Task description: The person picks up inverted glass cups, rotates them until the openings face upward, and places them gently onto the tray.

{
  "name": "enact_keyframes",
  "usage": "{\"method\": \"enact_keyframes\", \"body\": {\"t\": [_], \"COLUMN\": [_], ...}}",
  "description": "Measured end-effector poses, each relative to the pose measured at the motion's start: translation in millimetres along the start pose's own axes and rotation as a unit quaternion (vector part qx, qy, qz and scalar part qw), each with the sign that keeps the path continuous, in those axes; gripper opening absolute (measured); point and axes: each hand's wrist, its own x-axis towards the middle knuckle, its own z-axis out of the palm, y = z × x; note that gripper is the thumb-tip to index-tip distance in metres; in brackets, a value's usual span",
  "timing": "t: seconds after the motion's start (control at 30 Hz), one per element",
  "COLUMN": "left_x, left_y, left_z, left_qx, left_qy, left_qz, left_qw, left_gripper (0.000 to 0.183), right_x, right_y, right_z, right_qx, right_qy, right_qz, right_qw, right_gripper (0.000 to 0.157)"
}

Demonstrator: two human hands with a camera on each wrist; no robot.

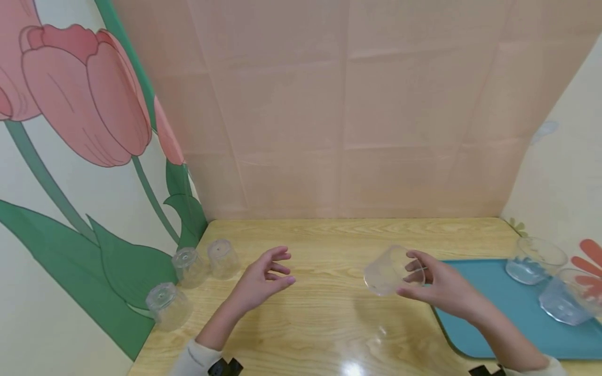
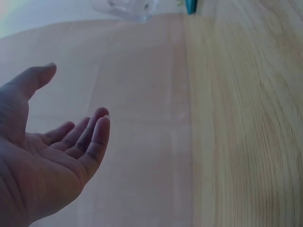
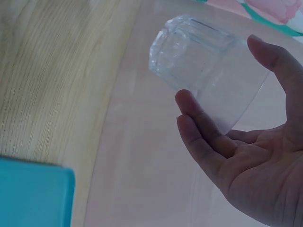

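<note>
My right hand (image 1: 439,284) grips a clear cup (image 1: 386,274) near its rim, thumb on one side and fingers on the other. The cup is tilted above the table, its faceted base pointing left, away from the palm. In the right wrist view the same cup (image 3: 203,66) shows between the thumb and fingers. My left hand (image 1: 263,279) hangs over the table with loosely bent fingers and nothing in it. Left of that hand, clear cups stand upside down: one at the back (image 1: 223,258), one beside it (image 1: 189,266) and one nearer (image 1: 169,305).
A blue tray (image 1: 475,324) lies on the wooden table (image 1: 324,324) at the right. Two clear cups stand upright on it, one farther back (image 1: 529,269) and one nearer (image 1: 562,303). A pink sheet (image 1: 338,115) hangs behind the table; side walls flank it.
</note>
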Motion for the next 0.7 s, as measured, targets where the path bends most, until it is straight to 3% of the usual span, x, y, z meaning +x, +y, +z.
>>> {"method": "enact_keyframes", "body": {"t": [0.3, 0.5, 0.7], "left_x": [-7.3, -8.5, -9.0], "left_y": [-3.4, -6.6, -11.0], "left_z": [-19.6, -32.6, -47.5], "left_qx": [0.015, 0.036, 0.043], "left_qy": [0.033, 0.054, 0.064], "left_qz": [-0.029, -0.042, -0.062], "left_qw": [0.9989, 0.997, 0.9951], "left_gripper": [0.068, 0.068, 0.07], "right_x": [-7.4, -13.1, -17.6], "right_y": [24.5, 41.4, 56.7], "right_z": [-20.2, -32.8, -44.2], "right_qx": [-0.038, -0.092, -0.111], "right_qy": [-0.027, -0.008, -0.004], "right_qz": [0.045, 0.044, 0.058], "right_qw": [0.998, 0.995, 0.992], "right_gripper": [0.092, 0.094, 0.096]}}
